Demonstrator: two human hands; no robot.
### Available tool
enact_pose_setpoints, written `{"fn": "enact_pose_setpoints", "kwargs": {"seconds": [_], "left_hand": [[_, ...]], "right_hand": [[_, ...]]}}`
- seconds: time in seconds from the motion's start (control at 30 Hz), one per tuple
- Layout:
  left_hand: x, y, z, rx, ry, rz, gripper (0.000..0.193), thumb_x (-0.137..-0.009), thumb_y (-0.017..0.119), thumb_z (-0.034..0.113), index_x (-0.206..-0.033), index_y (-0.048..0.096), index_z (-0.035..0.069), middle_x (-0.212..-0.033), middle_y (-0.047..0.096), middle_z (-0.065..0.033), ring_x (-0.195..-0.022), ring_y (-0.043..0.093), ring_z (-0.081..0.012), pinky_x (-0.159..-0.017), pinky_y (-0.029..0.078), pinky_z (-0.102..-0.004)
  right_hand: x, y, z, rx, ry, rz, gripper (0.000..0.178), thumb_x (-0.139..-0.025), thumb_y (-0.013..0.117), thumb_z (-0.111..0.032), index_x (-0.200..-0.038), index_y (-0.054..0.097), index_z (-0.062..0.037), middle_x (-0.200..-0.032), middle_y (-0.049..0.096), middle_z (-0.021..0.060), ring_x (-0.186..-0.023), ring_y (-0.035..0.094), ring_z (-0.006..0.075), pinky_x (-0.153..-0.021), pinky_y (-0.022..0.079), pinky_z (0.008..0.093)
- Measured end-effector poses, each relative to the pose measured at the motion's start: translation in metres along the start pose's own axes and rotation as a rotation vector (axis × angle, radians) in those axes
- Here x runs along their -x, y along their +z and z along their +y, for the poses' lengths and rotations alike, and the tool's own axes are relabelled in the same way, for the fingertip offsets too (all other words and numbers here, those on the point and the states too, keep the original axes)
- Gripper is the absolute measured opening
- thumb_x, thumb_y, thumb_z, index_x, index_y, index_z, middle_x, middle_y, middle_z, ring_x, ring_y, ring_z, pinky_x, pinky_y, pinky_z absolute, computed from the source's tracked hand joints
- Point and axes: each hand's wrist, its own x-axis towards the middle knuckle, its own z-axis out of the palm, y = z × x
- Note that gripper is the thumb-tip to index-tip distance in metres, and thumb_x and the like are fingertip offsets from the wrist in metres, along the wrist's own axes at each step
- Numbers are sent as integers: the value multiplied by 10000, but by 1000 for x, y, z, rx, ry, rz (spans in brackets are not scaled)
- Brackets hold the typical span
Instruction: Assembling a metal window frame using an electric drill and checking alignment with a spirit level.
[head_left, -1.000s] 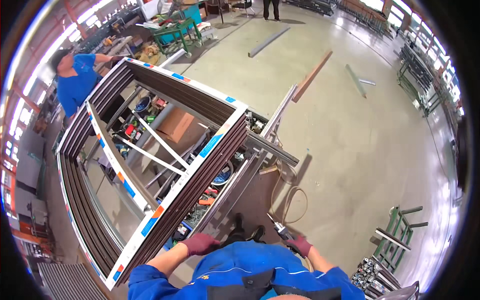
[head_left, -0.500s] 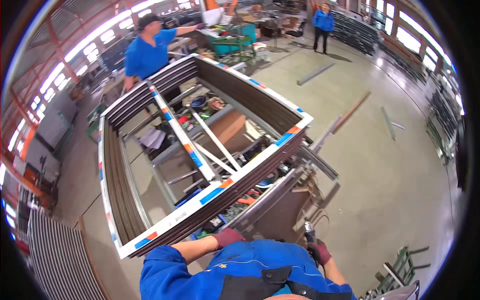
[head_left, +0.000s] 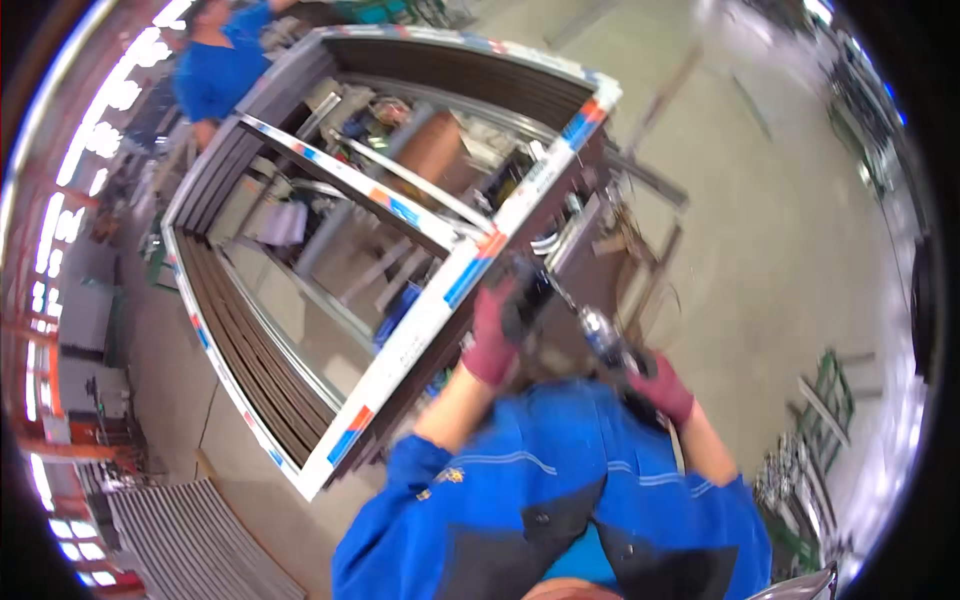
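Observation:
A stack of window frames point(head_left: 415, 325), brown on the sides with a white top face and blue and orange tape strips, lies before me with a crossbar point(head_left: 375, 195) across it. My right hand point(head_left: 662, 388), in a maroon and black glove, is wrapped round a power drill point(head_left: 602, 335) with a silver front and a thin bit. The bit points up and left toward my left hand point(head_left: 497, 325), likewise gloved. That hand is raised at the near side of the stack, close to the bit. Motion smears its fingers, and whether it holds anything does not show.
A person in blue point(head_left: 215, 70) stands at the stack's far left corner. Tools and parts lie underneath, seen through the frames. Metal bars point(head_left: 650, 180) jut out at the right. A green metal stand point(head_left: 825, 405) is at the right, and a ribbed panel point(head_left: 190, 540) at the lower left.
My left hand has risen from the stack's near lower edge toward the drill tip. My right hand has lifted the drill up in front of me. The view has tilted down and turned.

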Motion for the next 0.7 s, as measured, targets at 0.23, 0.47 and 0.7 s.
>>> {"fn": "enact_pose_setpoints", "kwargs": {"seconds": [0.23, 0.47, 0.7], "left_hand": [[8, 10, 37, 764, -398, 97, 148, -1085, 600, 205, -1172, 660, 101, -1090, 736, -118, -1014, 726, -223, -846, 622, -359], [23, 10, 21, 713, -358, 32, 135, -1084, 602, 202, -1160, 650, 102, -1075, 731, -84, -1056, 727, -229, -847, 629, -376], [25, 24, 2, 717, -392, 105, 143, -1094, 584, 206, -1199, 617, 114, -1122, 709, -66, -1070, 724, -231, -839, 623, -388]], "right_hand": [[-1, 2, -57, -38, 42, -87, 664, -868, 782, -279, -1414, 550, 18, -1265, 662, 125, -1131, 619, 195, -971, 512, 364], [4, -5, -59, -169, 94, -187, 478, -870, 745, -218, -1271, 600, -1, -1114, 638, 60, -1020, 581, 126, -900, 508, 319], [-1, -27, -47, -177, 168, -240, 449, -894, 722, -213, -1275, 598, -10, -1101, 642, 44, -954, 597, 106, -831, 522, 301]]}}
